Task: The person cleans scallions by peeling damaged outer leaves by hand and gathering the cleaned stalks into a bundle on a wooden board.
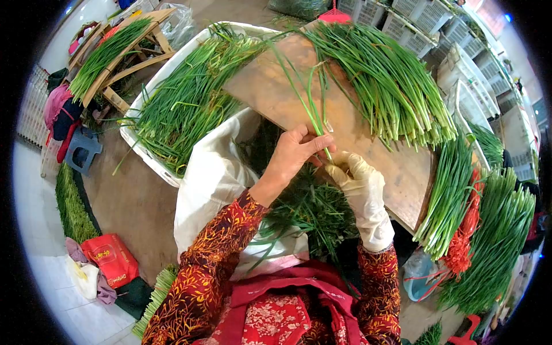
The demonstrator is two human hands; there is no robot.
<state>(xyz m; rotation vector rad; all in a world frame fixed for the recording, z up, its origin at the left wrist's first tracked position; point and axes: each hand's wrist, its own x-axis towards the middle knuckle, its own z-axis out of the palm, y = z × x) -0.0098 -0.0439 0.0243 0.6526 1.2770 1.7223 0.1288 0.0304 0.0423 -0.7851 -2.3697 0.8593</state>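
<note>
My bare left hand (294, 158) is closed around a few garlic chive stalks (312, 112), leaves pointing away from me. Their pale lower ends stick out below my fingers. In a cream glove, my right hand (359, 187) pinches at these lower ends, its fingertips partly hidden. Both hands are over the near edge of a wooden board (276, 80). On the board's right side lies a large pile of garlic chives (385, 80), with white ends toward me. Beneath my hands, loose green leaves (316, 210) lie beside a white sack (210, 172) across my lap.
A white tub (150, 156) full of garlic chives stands left of the board. More bundles (489, 236) lie at right, beside red ties (460, 247). Stacked white crates (411, 31) stand at back right. A wooden stand (123, 52), blue stool (84, 150) and red bag (112, 260) are at left.
</note>
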